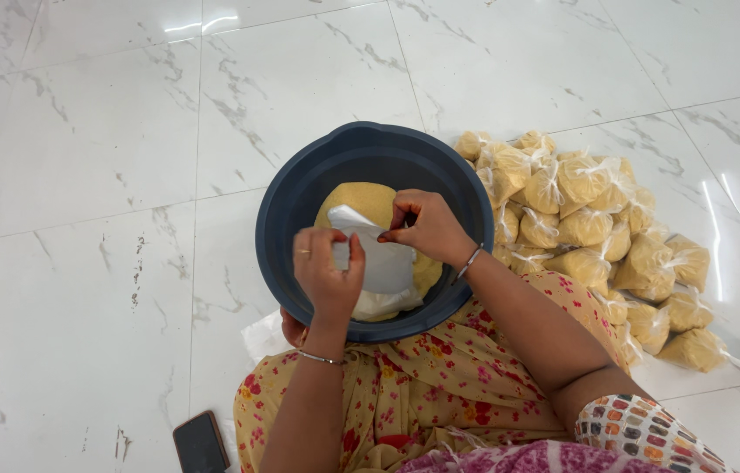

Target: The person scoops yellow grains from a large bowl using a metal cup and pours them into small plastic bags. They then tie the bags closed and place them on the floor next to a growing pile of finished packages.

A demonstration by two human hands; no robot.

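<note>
Plainly, plastic bag (379,263) pinched between both hands' fingers (396,229).

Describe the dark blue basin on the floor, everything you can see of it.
The dark blue basin is round and deep, looks like smooth plastic, with a broad rim and a lip at its far edge. It sits upright on the white marbled floor, against the person's lap. Inside lies a mound of yellow powder. The left hand and right hand hold a clear plastic bag over it.
</note>
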